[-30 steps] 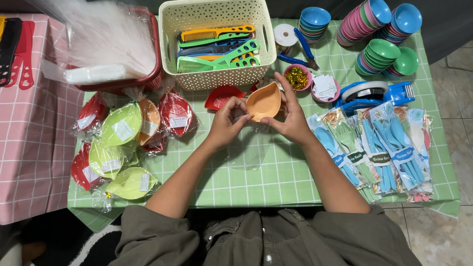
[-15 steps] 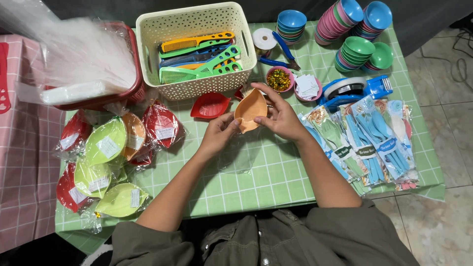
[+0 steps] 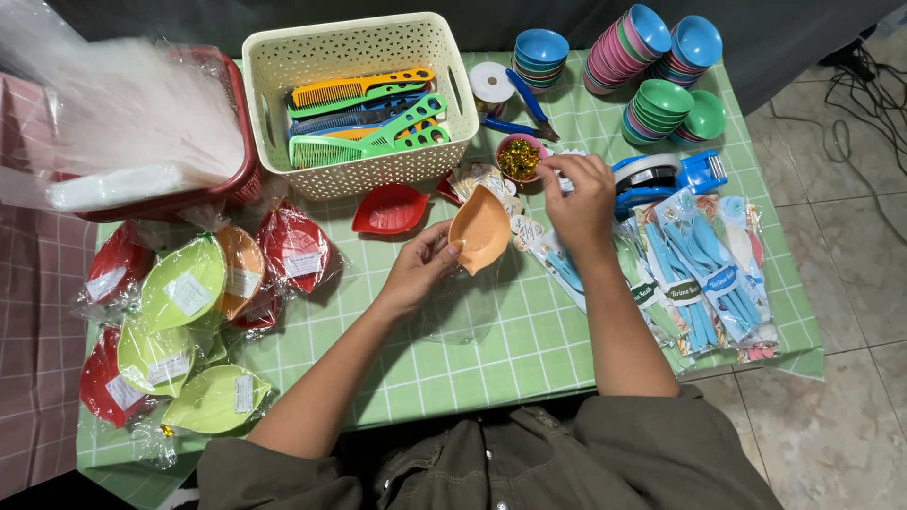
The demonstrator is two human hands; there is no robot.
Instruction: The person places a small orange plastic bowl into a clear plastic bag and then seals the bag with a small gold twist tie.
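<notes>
I am seeing my left hand (image 3: 416, 269) curling half-open around an orange leaf-shaped dish (image 3: 480, 229), fingertips gripping its near edge and holding it tilted above the green checked tablecloth (image 3: 491, 349). My right hand (image 3: 578, 198) is reaching farther out, fingers pinching together at something small that I cannot make out, just right of a pink cup of gold bits (image 3: 519, 157). A red leaf dish (image 3: 390, 209) is lying left of the orange one. Wrapped dishes (image 3: 189, 293) are crowding the near left, blue cutlery packs (image 3: 704, 269) the right. Farther off, a cream basket (image 3: 364, 57) is holding combs.
</notes>
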